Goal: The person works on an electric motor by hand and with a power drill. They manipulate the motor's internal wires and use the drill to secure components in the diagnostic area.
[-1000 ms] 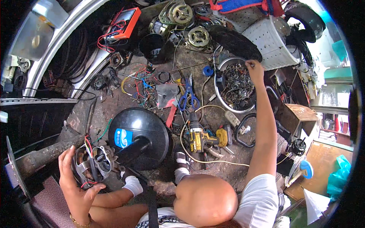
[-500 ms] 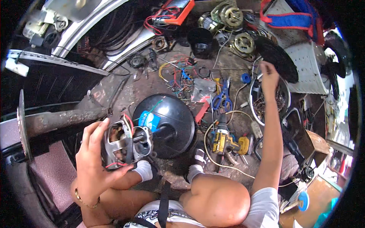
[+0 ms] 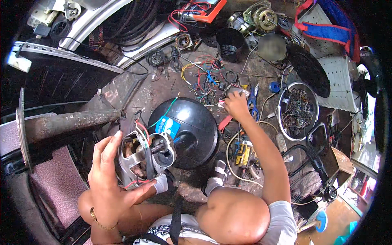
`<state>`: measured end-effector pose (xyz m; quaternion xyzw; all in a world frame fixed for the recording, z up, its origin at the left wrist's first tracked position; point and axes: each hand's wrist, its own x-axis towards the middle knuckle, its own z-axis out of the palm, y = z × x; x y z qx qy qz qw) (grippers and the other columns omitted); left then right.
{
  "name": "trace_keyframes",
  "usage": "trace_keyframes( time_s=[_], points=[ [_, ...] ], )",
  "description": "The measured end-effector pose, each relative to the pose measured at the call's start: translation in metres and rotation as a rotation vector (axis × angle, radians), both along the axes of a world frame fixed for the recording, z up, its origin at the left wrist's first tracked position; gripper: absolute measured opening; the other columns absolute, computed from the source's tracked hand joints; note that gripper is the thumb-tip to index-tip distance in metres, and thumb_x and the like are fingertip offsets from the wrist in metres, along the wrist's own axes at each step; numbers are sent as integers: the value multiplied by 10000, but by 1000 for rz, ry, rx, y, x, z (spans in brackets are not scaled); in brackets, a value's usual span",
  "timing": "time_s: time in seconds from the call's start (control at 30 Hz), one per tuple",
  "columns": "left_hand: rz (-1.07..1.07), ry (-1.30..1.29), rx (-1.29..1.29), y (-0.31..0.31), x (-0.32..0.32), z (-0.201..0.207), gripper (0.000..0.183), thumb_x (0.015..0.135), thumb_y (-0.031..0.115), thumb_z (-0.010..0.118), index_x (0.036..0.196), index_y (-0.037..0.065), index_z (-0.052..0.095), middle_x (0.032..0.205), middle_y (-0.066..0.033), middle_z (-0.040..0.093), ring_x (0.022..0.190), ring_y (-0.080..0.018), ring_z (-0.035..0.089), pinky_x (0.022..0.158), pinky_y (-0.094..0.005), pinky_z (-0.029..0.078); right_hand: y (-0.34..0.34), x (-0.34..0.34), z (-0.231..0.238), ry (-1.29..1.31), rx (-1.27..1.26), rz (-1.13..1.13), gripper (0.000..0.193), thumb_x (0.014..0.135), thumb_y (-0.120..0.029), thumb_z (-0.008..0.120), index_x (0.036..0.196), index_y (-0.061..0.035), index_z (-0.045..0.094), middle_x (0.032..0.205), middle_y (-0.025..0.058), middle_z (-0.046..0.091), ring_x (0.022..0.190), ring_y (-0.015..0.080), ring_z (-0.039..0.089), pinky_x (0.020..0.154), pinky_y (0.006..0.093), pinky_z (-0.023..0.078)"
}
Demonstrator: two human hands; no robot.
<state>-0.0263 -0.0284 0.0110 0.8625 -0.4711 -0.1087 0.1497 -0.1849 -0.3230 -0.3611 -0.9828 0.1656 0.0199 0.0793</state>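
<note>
Raised at the left, my left hand (image 3: 105,163) is closed around a fan motor (image 3: 136,157) with a metal housing, a shaft and several coloured wires. Past it stands a round, glossy black fan base (image 3: 192,118) with a blue label. My right hand (image 3: 237,105) is down on the floor with its fingers curled onto a small clear plastic bag (image 3: 239,90), which it mostly covers. Blue-handled scissors (image 3: 253,102) lie just right of that hand. A red flat piece (image 3: 225,122) is under its wrist side.
A metal bowl (image 3: 280,118) of small metal parts stands at the right. Loose wires (image 3: 204,77) lie ahead, near a black cup (image 3: 229,43). A yellow drill (image 3: 245,154) rests by my right forearm. A red-orange multimeter (image 3: 208,11) sits at the back.
My right hand has moved left from above the metal bowl to the plastic bag on the floor. My left hand still holds the motor. The whole view has shifted slightly.
</note>
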Motion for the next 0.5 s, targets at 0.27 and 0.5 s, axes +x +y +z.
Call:
trace_keyframes(
  time_s=[0.27, 0.5],
  points=[
    [13, 8, -27, 6, -1, 1, 1000, 494, 306, 871, 1340, 10, 428, 1195, -224, 522, 1059, -391, 554, 892, -432, 472, 27, 30, 4, -83, 69, -60, 322, 770, -127, 600, 1068, -219, 681, 1162, 68, 552, 1084, 284, 478, 895, 567, 357],
    [-6, 47, -62, 16, 11, 0, 1002, 487, 301, 885, 1340, 22, 438, 1181, -232, 528, 1043, -388, 568, 875, -432, 485, 20, 26, -9, -109, -5, 106, 254, 763, -175, 628, 1006, -181, 703, 1156, 84, 542, 1098, 276, 471, 912, 484, 373]
  ],
)
